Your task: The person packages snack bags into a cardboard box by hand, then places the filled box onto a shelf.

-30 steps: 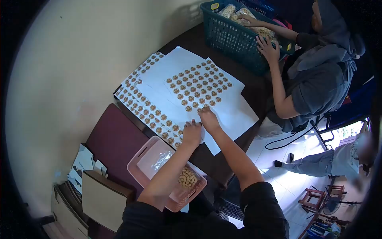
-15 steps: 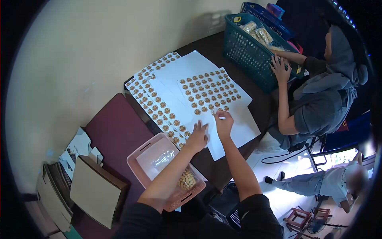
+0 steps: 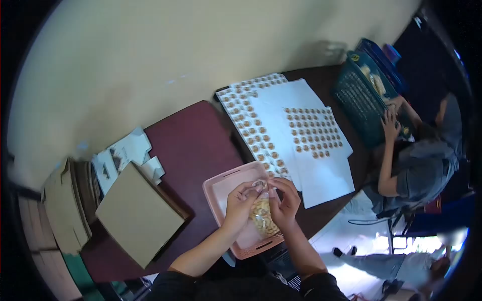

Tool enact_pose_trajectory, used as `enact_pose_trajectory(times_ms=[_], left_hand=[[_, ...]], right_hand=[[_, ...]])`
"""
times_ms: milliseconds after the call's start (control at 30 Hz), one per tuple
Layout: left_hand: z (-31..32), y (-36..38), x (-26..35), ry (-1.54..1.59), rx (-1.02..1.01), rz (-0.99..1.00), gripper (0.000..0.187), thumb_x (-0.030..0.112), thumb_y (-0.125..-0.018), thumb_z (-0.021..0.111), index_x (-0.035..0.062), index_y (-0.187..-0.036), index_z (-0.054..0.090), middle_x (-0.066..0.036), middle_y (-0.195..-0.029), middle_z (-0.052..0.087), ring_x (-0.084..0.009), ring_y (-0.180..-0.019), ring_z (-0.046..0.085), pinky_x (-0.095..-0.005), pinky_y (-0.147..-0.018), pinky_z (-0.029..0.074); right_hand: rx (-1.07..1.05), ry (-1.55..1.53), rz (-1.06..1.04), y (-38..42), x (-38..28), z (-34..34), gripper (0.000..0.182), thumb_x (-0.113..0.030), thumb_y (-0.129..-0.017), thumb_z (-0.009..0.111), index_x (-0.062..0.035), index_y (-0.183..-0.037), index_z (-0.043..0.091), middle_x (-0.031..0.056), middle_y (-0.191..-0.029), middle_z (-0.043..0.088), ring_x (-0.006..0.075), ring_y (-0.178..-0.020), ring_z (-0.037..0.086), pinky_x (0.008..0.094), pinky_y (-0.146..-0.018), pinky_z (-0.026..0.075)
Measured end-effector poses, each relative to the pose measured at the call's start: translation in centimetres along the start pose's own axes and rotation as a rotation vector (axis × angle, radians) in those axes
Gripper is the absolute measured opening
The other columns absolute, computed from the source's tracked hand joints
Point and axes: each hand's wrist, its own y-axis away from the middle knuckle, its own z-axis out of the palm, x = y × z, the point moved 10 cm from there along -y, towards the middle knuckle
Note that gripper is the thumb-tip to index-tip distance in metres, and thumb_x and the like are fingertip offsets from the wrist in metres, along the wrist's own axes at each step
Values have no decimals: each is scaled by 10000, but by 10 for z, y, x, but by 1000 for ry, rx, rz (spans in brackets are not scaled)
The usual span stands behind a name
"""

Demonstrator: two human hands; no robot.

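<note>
Over the pink basket point(image 3: 212, 194), my left hand point(image 3: 242, 201) pinches the upper part of a clear plastic bag of pale, curved snack pieces point(image 3: 265, 220). My right hand point(image 3: 285, 204) grips the same bag from the other side, its fingertips close to the left ones at the top. Whether a small sticker sits between the right fingertips cannot be made out. Behind the hands lies a white sheet of round brown stickers point(image 3: 314, 131), with part of its rows bare. More sticker sheets point(image 3: 251, 120) are stacked beside it.
At left, cardboard pieces point(image 3: 140, 215) and a torn white box point(image 3: 123, 155) lie by the maroon tabletop point(image 3: 193, 135). A co-worker point(image 3: 422, 160) has both hands at a green basket point(image 3: 359, 100) holding packed bags. Another person point(image 3: 406, 266) is at lower right.
Both my hands have left the sticker sheet and come back over the pink basket. They now hold the snack bag, which lay in the basket before. The view has swung left.
</note>
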Motion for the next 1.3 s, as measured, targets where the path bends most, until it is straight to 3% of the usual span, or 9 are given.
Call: enact_pose_trajectory(times_ms=[67,333,500,600,733,800,933,1033,1300], left_hand=[[-35,22,18,-63,11,59,159,56,-863,551,-9,-1008,550,-90,-1004,606,-149,-933,579,-289,-874,454],[-178,149,62,-156,191,125,224,-1,-852,545,-33,-1056,459,-162,-972,628,-185,-875,619,-278,-804,483],[-245,216,110,-254,455,226,64,-33,-804,580,-46,-866,595,-129,-870,653,-158,-807,622,-266,-767,489],[-288,243,168,-489,629,257,134,56,-783,655,-36,-869,612,-78,-816,652,-127,-758,613,-261,-738,484],[-311,237,197,-533,482,274,181,72,-756,675,-4,-909,615,-104,-933,641,-177,-855,614,-300,-804,467],[-267,231,210,-1145,275,428,299,107,-741,666,58,-1028,601,-136,-1155,550,-272,-1083,520,-372,-942,388],[-248,204,149,-1759,-34,414,492,220,-815,558,169,-1289,435,-126,-1396,294,-368,-1289,243,-531,-1034,195],[-264,198,123,-2015,-36,449,506,234,-871,436,183,-1362,324,-112,-1443,214,-354,-1325,173,-549,-1050,122],[-267,197,120,-1975,-63,431,483,246,-901,380,171,-1373,309,-102,-1457,182,-345,-1337,140,-539,-1057,99]], right_hand=[[141,-492,535,32,17,31,180,34,-758,631,-11,-930,599,91,-932,578,179,-867,578,274,-776,468],[-364,-512,633,123,-65,168,84,32,-812,583,27,-896,583,80,-904,555,123,-811,552,230,-751,449],[-210,-691,585,139,-130,208,57,-35,-839,576,12,-870,564,70,-871,568,125,-749,565,232,-681,457],[-43,-739,918,158,-107,213,136,-132,-888,539,2,-902,559,62,-851,586,119,-713,569,244,-681,472],[5,-702,1026,188,-82,212,134,-128,-886,541,1,-913,566,68,-847,602,116,-734,578,241,-679,480],[-38,-645,982,209,-78,213,122,-99,-869,558,12,-918,571,76,-839,613,121,-739,587,238,-665,484],[-97,-708,1127,254,-82,240,115,-80,-847,578,17,-909,584,71,-810,620,118,-678,582,236,-630,482],[-188,-682,1130,268,-84,264,123,-93,-835,595,13,-895,595,60,-783,617,107,-666,573,221,-617,470],[-261,-659,1156,274,-80,292,131,-97,-807,621,10,-882,607,24,-698,595,71,-603,533,188,-529,400]])
